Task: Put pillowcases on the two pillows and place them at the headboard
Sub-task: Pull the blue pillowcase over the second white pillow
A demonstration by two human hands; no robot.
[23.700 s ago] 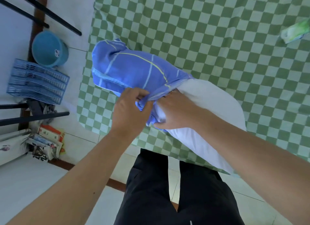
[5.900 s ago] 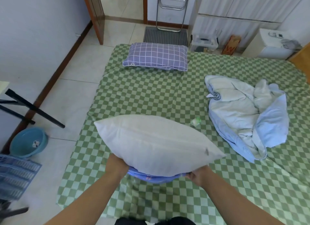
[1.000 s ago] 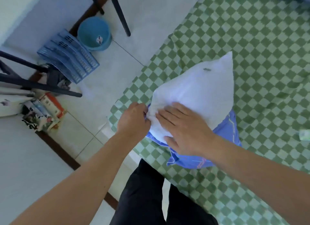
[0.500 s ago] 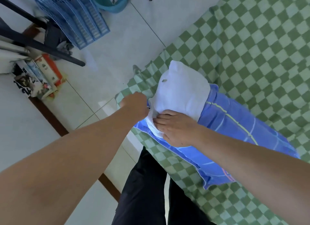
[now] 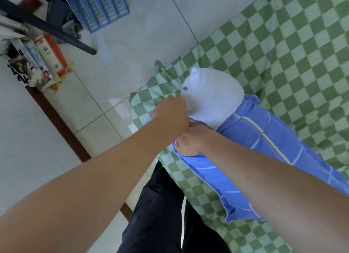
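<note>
Both hands closed, bare forearms converging mid-frame.
Left hand [image 5: 171, 116] is fisted, knuckles up, just above and touching the right hand [image 5: 190, 139], whose fingers curl under in a pinching grip; both arms extend forward, dark-trousered legs [image 5: 160, 215] below.

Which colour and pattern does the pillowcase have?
The pillowcase is blue with thin pale and yellow-green stripes, seen in the head view.

- No text, label, brand, number or sign can be read anywhere in this view.
- The books [image 5: 40, 64] standing on the floor at the left have printed covers, but the print is too blurred to make out.
- The blue pillowcase [image 5: 251, 158] carries a small pink mark near its lower corner; it is not legible.
</note>
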